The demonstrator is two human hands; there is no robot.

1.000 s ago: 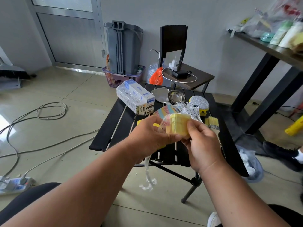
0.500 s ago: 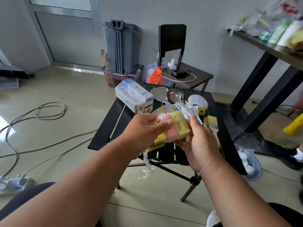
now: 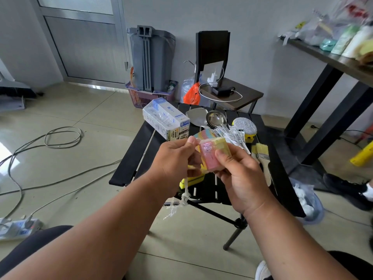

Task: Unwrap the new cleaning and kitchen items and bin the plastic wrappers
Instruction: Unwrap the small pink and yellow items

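— Hands first: what are they doing?
— Right hand [image 3: 240,176] grips the pink and yellow sponge pack [image 3: 214,156] above the near edge of the black table [image 3: 129,168]; left hand [image 3: 173,162] pinches its clear wrapper [image 3: 179,201], which dangles below.
— And farther off?
— Boxed item [image 3: 165,120], ladle [image 3: 215,118] and silver scrubber [image 3: 245,125] lie on the table; grey bin [image 3: 151,59] stands by the far wall

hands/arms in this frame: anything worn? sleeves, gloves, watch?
Nothing worn that shows. The left hand and right hand are bare, no gloves, no rings visible. Both forearms are bare to the frame edge: no sleeves, watch or bands in view.
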